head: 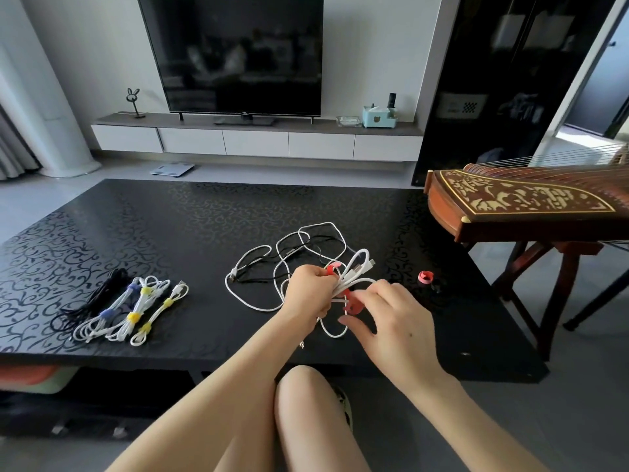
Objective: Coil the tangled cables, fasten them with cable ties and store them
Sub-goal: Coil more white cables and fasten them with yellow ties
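Black and swirl-patterned, our desk (170, 226) fills the room in front of a dark television (235, 52) on a low white cabinet (255, 137). A wooden zither (510, 199) stands on its frame to the right. Our left grip (311, 291) is closed round a folded white cable (362, 264), held just above the desk near its front edge. Our right grip (391, 318) meets it from the right, thumb and fingertips pinching a red cable tie (352, 306) that curls round the folded strands. Behind both grips, a loose tangle (232, 271) of white and black cable sprawls over the middle of the desk. Well apart to the left, four finished bundles lie side by side: a black bundle (98, 296), a white one with blue ties (115, 304) and two white ones with yellow ties (134, 316). A red tie roll (425, 277) sits on the desk to the right, near our right grip but not touching it.
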